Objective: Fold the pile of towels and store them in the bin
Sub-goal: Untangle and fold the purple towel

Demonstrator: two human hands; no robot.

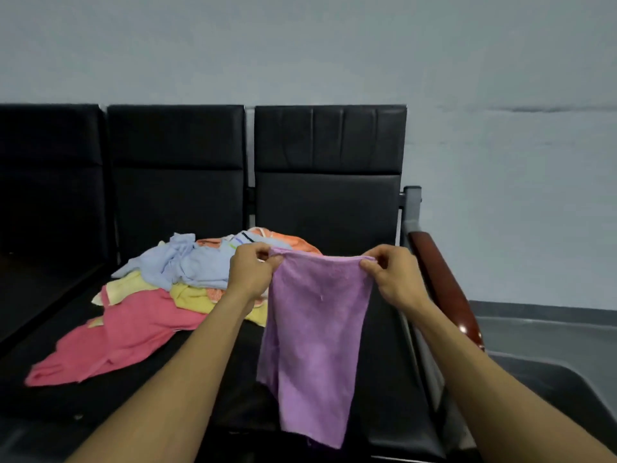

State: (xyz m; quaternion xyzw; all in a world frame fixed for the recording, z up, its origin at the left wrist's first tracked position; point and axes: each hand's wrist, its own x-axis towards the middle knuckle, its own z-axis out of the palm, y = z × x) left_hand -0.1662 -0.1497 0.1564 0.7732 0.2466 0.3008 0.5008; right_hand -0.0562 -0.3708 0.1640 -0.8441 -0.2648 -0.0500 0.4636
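1. Row of black seats (327, 202) fills the view behind & below the fingers; it carries the towels. Wooden armrest (444, 289) just right of the right hand.
2. Dark bin (547, 392), low & to the right of the right-hand fingers, past the armrest. Only rim & part of the inside show; can't tell if anything's in it. Prob. the store spot, close enough for a short swing over.
3. Pile of towels (173, 282), left of & behind the left-hand fingers, on the seat: pink one (110, 339) spread nearest, yellow, pale blue on top, orange at the back. All loose, unfolded, so most of the job looks still to do.
4. Purple towel (314, 332) hangs straight down from the fingers, apart from the pile. Held up by its top edge so it drops flat & square, I'd say, ready for a first fold.
5. Left hand (250, 275): fingers & thumb pinch the top left corner.
6. Right hand (394, 275): fingers pinch the top right corner; top edge drawn fairly taut btw the two.
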